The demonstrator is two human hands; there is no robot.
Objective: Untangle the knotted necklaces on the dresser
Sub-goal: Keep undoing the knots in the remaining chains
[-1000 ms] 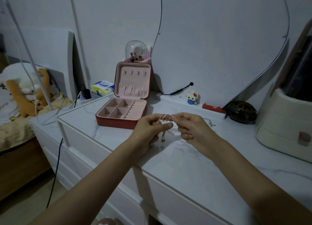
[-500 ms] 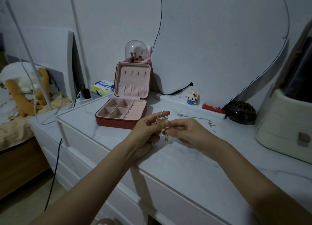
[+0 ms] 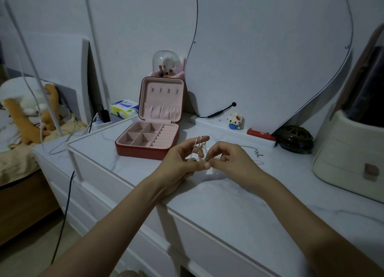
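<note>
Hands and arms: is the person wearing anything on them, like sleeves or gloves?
No gloves or sleeves show. The left hand and right hand are bare, and both forearms are bare as far as the picture shows. No watch or bracelet shows on either wrist. The light is too dim to rule out a ring.

Both hands meet over the white marble worktop (image 3: 218,204). Left hand (image 3: 182,162) and right hand (image 3: 230,160) pinch a thin gold necklace tangle (image 3: 200,150) between them. Open pink-lined jewelry box (image 3: 149,137) at 10 o'clock, silver chain (image 3: 254,154) lying at 3 o'clock.
</note>
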